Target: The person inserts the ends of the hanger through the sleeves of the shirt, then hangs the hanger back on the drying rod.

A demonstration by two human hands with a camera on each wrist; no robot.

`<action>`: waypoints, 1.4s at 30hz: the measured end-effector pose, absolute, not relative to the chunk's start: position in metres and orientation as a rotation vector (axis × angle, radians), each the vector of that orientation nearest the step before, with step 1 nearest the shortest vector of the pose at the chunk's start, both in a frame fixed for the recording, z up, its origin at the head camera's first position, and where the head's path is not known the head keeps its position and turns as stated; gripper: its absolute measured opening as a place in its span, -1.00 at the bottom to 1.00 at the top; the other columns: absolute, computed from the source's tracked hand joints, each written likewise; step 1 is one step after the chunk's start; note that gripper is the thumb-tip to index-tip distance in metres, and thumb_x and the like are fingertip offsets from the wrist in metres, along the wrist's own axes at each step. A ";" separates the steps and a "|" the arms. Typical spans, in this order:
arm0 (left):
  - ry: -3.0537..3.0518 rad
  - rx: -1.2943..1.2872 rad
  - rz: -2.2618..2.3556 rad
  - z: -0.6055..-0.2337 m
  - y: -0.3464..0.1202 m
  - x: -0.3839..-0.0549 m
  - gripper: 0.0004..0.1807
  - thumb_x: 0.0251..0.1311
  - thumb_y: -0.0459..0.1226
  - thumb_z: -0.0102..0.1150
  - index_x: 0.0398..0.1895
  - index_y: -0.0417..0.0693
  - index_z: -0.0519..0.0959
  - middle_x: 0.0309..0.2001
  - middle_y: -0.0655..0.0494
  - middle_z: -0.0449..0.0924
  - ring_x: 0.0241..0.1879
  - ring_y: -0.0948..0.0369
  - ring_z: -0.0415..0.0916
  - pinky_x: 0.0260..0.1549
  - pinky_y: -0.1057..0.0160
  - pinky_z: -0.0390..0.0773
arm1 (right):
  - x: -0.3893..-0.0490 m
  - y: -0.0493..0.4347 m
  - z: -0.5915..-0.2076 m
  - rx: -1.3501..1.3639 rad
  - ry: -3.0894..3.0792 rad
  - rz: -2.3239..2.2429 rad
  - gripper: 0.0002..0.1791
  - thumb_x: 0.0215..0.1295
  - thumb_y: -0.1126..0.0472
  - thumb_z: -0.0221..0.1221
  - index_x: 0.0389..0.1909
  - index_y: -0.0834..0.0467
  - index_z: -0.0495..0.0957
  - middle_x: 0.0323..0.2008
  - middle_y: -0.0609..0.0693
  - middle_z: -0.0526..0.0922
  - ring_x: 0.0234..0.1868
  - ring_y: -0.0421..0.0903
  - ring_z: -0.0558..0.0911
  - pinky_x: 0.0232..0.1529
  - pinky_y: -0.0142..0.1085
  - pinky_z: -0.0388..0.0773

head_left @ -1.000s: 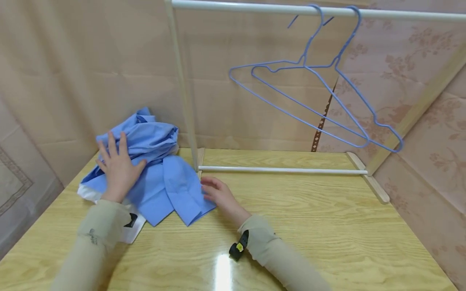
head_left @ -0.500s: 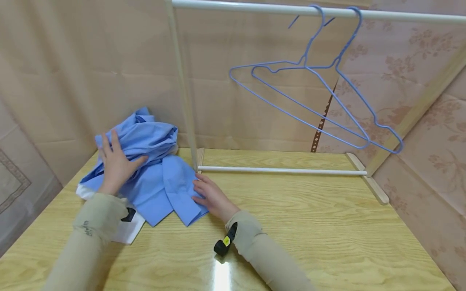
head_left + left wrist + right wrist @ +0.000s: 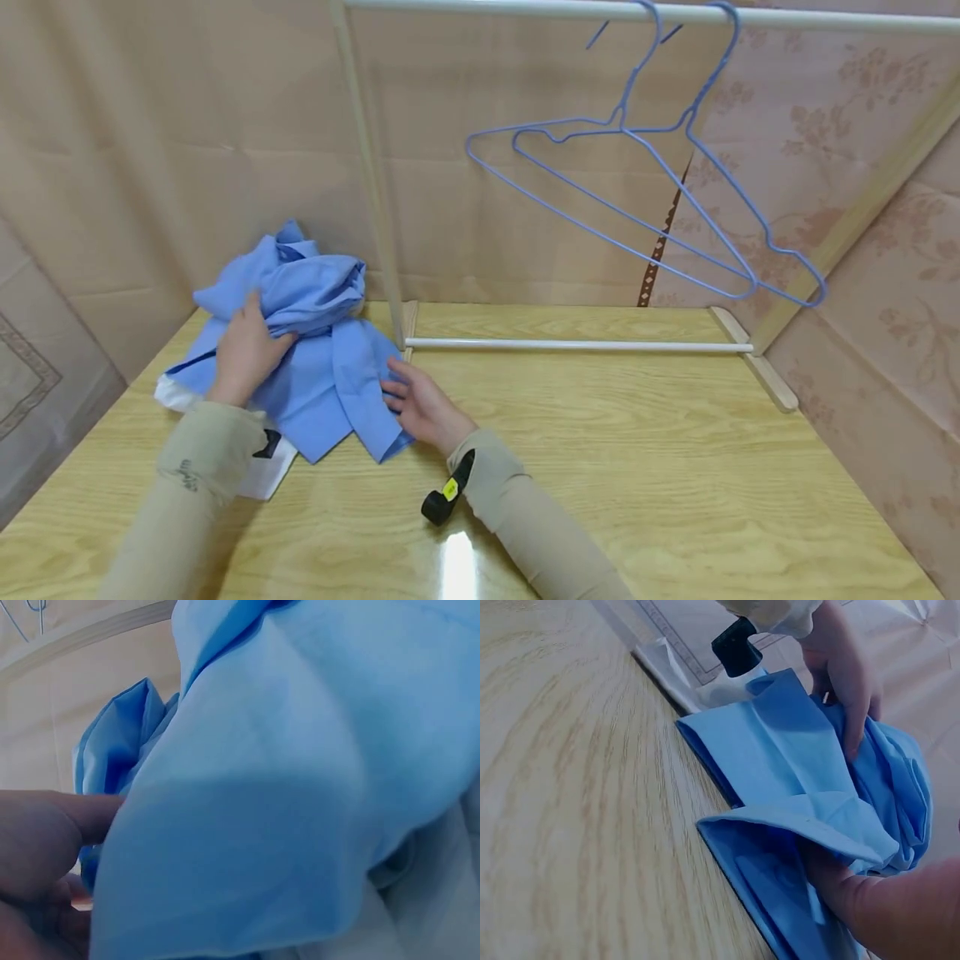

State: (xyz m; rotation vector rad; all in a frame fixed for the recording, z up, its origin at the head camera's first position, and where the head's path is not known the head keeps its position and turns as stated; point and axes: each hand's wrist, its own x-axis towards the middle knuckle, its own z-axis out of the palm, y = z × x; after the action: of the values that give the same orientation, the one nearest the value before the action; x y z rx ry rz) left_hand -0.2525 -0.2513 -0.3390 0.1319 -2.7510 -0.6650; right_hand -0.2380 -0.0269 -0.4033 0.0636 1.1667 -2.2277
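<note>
A crumpled light blue shirt (image 3: pixel 315 375) lies heaped at the left of the wooden table. My left hand (image 3: pixel 249 354) grips a fold near its middle, the fingertips sunk into the cloth. The left wrist view shows a smooth blue panel (image 3: pixel 240 847) hanging in front of that hand's fingers. At the shirt's right edge is my right hand (image 3: pixel 426 408), its fingers loosely bent against a flap that ends near the front. In the right wrist view the right hand (image 3: pixel 900 907) reaches in under this flap (image 3: pixel 802 817), which hides the fingertips.
White cloth (image 3: pixel 266 475) with a black print shows from beneath the shirt. A white rack (image 3: pixel 375 192) stands behind, with two blue wire hangers (image 3: pixel 622 125) on its top bar. Its lower bar (image 3: pixel 577 343) runs close above the table (image 3: pixel 637 467). Curtains (image 3: pixel 150 125) enclose the back.
My left hand has gone from spread fingers on the shirt to fingers bent into a fold. My right hand has moved left, against the shirt's right flap.
</note>
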 end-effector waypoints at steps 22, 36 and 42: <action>-2.502 -0.043 -0.272 -0.325 -0.191 -0.209 -0.72 0.07 -0.38 0.09 -0.11 -0.26 0.50 -0.32 -0.32 0.48 -0.54 -0.26 0.43 -0.72 -0.15 0.33 | -0.238 -0.008 -0.377 -0.069 0.946 -2.245 -0.22 0.30 -0.17 -0.14 0.41 0.11 -0.15 0.38 0.28 -0.07 0.38 0.20 -0.03 0.33 0.02 -0.05; -2.313 -0.229 -0.074 -0.334 -0.158 -0.191 -0.79 -0.05 -0.46 0.16 -0.27 -0.31 0.53 -0.45 -0.23 0.44 -0.64 -0.11 0.40 -0.85 0.01 0.33 | -0.236 -0.002 -0.365 -0.167 0.927 -2.227 -0.32 0.35 -0.10 -0.17 0.39 0.07 -0.12 0.37 0.21 0.00 0.37 0.15 0.06 0.30 0.04 0.02; -2.233 -0.312 -0.026 -0.339 -0.146 -0.186 -0.81 -0.16 -0.48 0.23 -0.39 -0.30 0.52 -0.53 -0.17 0.41 -0.70 -0.03 0.34 -0.88 0.11 0.29 | -0.232 -0.006 -0.366 -0.197 0.993 -2.195 -0.34 0.35 -0.03 -0.12 0.38 0.06 -0.11 0.38 0.15 0.00 0.35 0.21 0.07 0.28 0.08 0.04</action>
State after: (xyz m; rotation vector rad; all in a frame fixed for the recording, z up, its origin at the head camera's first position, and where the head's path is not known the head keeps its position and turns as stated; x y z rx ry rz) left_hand -0.1858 -0.1462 -0.3393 -0.3118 -2.2333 -0.0257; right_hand -0.2318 -0.0056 -0.3659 -0.1975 0.9928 -2.1951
